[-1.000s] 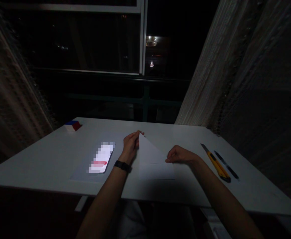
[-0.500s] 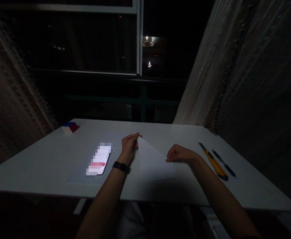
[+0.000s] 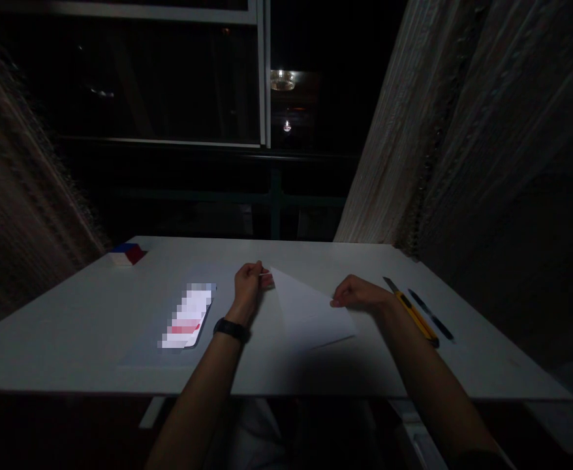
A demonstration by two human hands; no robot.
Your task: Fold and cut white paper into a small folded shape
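1. Presently, from my remote seat, I have the paper [image 3: 310,313] at the middle of the table [image 3: 502,372], between both hands, its upper edge sloping from a far corner towards the right
2. My right hand [image 3: 359,290] pinches that sloping edge between thumb and forefinger, which I judge steadies the sheet from its side
3. My left hand [image 3: 250,287], with a dark band [image 3: 232,329] at the wrist, has its fingers curled beside the far corner; a thin pale strip shows at the fingertips, but I cannot tell whether they pinch the paper
4. The phone [image 3: 188,316] lies lit to the left, its screen pixelated; I suppose it sits there to be glanced at while clear of the forearm
5. The yellow utility knife [image 3: 415,316], blade out and pointing away, lies beside the dark pen [image 3: 431,315], probably parked within reach of the right hand
6. The tabletop looks smooth and white, with a broad shadow below the paper, and a red and blue block [image 3: 127,254] rests near the far left corner
7. Around it the room is dark: patterned curtains [image 3: 379,130] on both sides, a pale window frame [image 3: 263,78], and a glowing lamp [image 3: 282,80] in or beyond the glass
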